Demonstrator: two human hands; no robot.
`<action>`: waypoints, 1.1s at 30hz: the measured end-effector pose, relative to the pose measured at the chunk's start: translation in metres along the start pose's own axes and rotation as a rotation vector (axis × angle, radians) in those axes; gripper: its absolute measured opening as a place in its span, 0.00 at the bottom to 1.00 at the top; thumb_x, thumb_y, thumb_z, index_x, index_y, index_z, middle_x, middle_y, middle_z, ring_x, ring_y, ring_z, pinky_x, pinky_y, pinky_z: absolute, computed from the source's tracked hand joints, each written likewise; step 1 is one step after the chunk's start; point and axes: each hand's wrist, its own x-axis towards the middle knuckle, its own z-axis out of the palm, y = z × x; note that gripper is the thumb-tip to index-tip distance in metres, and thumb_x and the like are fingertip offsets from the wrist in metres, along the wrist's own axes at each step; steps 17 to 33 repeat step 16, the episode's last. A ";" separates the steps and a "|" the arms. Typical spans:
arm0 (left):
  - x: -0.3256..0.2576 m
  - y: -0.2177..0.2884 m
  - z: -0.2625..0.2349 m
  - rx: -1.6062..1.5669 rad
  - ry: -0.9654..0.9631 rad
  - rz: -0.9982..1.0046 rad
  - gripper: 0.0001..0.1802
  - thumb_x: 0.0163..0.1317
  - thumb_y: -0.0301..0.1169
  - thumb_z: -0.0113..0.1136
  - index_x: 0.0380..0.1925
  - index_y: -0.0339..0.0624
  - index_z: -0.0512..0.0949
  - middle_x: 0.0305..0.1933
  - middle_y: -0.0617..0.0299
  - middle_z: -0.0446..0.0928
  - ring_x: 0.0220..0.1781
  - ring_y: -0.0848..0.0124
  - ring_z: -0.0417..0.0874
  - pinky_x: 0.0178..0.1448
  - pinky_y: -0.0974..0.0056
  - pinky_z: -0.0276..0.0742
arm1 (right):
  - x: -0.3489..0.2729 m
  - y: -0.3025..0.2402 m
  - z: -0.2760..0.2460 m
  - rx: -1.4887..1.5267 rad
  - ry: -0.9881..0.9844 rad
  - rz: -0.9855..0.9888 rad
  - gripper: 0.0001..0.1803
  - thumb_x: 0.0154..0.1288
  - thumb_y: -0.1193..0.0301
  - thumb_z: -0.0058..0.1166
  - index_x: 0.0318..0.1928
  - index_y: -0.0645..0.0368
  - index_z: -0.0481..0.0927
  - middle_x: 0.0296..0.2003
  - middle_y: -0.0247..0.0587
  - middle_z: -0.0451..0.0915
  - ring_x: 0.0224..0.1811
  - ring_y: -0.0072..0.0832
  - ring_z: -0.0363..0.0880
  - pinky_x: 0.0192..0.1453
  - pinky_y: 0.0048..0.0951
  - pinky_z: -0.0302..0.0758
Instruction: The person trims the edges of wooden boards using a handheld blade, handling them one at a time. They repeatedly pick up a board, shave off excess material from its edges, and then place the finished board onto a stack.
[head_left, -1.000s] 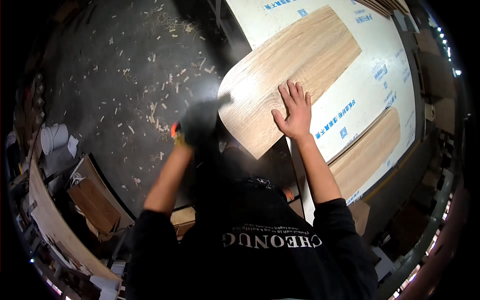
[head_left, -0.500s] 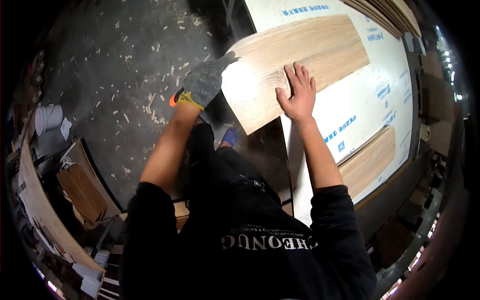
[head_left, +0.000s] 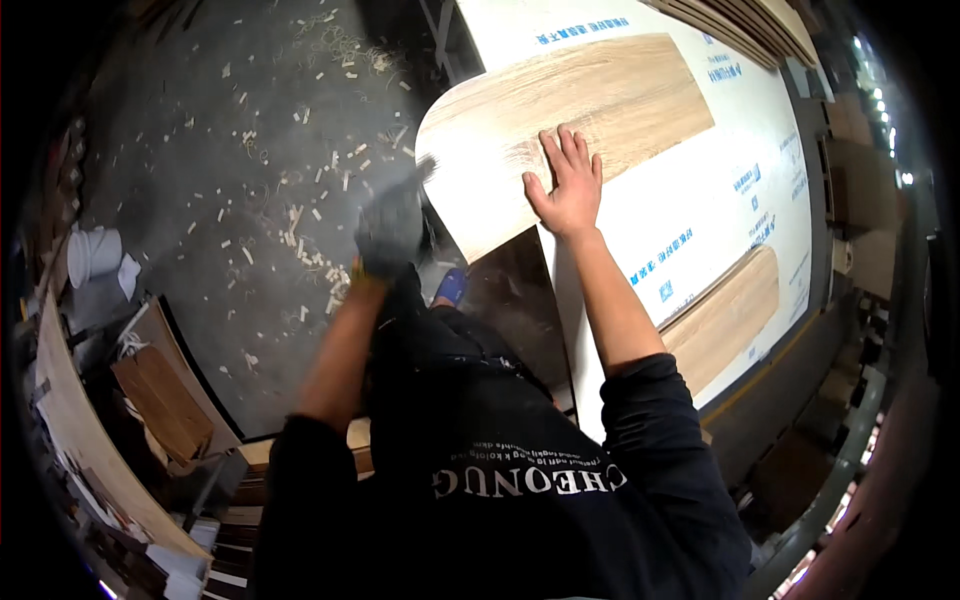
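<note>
A light wood-grain board (head_left: 640, 95) with a rounded far-left corner lies flat, its left end jutting past the edge of a white-covered bench (head_left: 660, 235). My bare right hand (head_left: 570, 190) presses on the board near its front edge, fingers spread and nothing held. Close by the board's left end, off its edge, is my left hand (head_left: 390, 225) in a grey knit glove with a yellow cuff. Motion smears that hand, so its fingers and anything in them cannot be made out.
Another wood-grain board (head_left: 725, 315) lies at the bench's near right. Stacked panels (head_left: 745, 25) sit at its far right. Shavings and scraps (head_left: 300, 245) litter the dark floor. To the left stand a white bucket (head_left: 95, 255) and brown boards (head_left: 165, 400).
My left hand has dropped down and away from the board's left end, blurring. An orange bit seen beside the glove is no longer visible. My right hand stays on the board; the view has shifted slightly.
</note>
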 end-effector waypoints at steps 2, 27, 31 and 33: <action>0.052 -0.015 0.025 -0.654 -0.060 -0.482 0.19 0.66 0.27 0.47 0.56 0.45 0.77 0.47 0.50 0.81 0.44 0.58 0.81 0.49 0.59 0.78 | 0.010 -0.005 0.009 -0.019 -0.007 0.002 0.35 0.54 0.52 0.56 0.64 0.44 0.72 0.69 0.46 0.64 0.73 0.48 0.56 0.74 0.58 0.47; -0.085 0.068 -0.033 -0.874 -0.381 -0.270 0.21 0.66 0.31 0.48 0.60 0.55 0.73 0.51 0.60 0.81 0.46 0.59 0.83 0.51 0.58 0.77 | 0.041 -0.119 0.049 -0.142 -0.415 -0.212 0.61 0.50 0.32 0.54 0.76 0.52 0.46 0.77 0.47 0.40 0.79 0.47 0.34 0.73 0.71 0.32; -0.085 0.068 -0.033 -0.874 -0.381 -0.270 0.21 0.66 0.31 0.48 0.60 0.55 0.73 0.51 0.60 0.81 0.46 0.59 0.83 0.51 0.58 0.77 | 0.041 -0.119 0.049 -0.142 -0.415 -0.212 0.61 0.50 0.32 0.54 0.76 0.52 0.46 0.77 0.47 0.40 0.79 0.47 0.34 0.73 0.71 0.32; -0.085 0.068 -0.033 -0.874 -0.381 -0.270 0.21 0.66 0.31 0.48 0.60 0.55 0.73 0.51 0.60 0.81 0.46 0.59 0.83 0.51 0.58 0.77 | 0.041 -0.119 0.049 -0.142 -0.415 -0.212 0.61 0.50 0.32 0.54 0.76 0.52 0.46 0.77 0.47 0.40 0.79 0.47 0.34 0.73 0.71 0.32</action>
